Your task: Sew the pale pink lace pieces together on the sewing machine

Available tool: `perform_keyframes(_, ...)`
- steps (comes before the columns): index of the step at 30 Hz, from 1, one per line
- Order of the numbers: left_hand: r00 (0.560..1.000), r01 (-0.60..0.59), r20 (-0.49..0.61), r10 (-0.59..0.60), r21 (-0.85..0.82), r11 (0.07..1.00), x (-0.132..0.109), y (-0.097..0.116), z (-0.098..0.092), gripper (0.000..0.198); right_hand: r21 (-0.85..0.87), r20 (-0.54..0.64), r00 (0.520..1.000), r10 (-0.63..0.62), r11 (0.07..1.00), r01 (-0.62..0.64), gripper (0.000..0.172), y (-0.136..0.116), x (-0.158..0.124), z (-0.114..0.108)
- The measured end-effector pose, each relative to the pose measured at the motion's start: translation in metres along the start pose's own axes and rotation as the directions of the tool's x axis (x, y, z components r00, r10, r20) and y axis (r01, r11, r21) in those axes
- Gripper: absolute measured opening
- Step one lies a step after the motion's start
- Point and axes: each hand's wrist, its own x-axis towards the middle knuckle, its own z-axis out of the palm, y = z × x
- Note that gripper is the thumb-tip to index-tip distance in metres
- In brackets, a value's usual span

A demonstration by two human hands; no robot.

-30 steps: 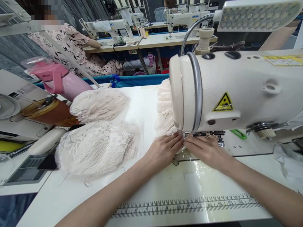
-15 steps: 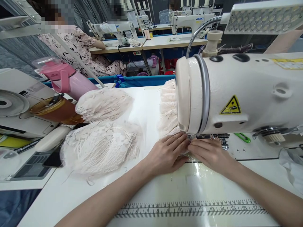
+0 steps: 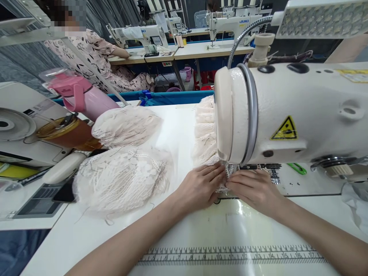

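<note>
My left hand (image 3: 201, 186) and my right hand (image 3: 253, 188) lie side by side under the head of a white sewing machine (image 3: 290, 115). Both press flat, fingers together, on a strip of pale pink lace (image 3: 204, 132) that runs from under the machine head toward the back of the table. The fingertips of both hands meet at the lace's near end, just in front of the needle area, which the machine head hides.
Two heaps of the same lace (image 3: 122, 178) lie to the left on the white table (image 3: 178, 126). A pink bottle (image 3: 83, 99) and a brown jar (image 3: 67, 132) stand at the far left. A printed ruler (image 3: 232, 255) runs along the near edge. A person (image 3: 94, 53) sits at another machine behind.
Both hands have shifted slightly along the lace under the machine head; the view has drifted a little. Nothing else has moved.
</note>
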Motion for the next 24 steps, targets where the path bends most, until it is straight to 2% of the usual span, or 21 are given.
perform_keyframes(5, 1.0, 0.018, -0.006, -0.018, -0.002, 1.0, -0.001, 0.0, 0.001, 0.039, -0.007, -0.02, 1.0, 0.0, 1.0, 0.0, 0.03, 0.0, -0.001, 0.002)
perform_keyframes(16, 0.998, 0.057, 0.009, -0.057, 0.041, 0.998, -0.001, 0.004, 0.004, 0.039, -0.03, 0.057, 0.998, 0.034, 0.999, -0.032, 0.021, 0.001, -0.002, -0.001)
perform_keyframes(24, 0.997, 0.071, 0.005, -0.071, 0.083, 0.994, 0.002, 0.011, 0.005, 0.04, -0.031, 0.078, 0.995, 0.062, 0.998, -0.06, 0.023, 0.008, -0.007, -0.001)
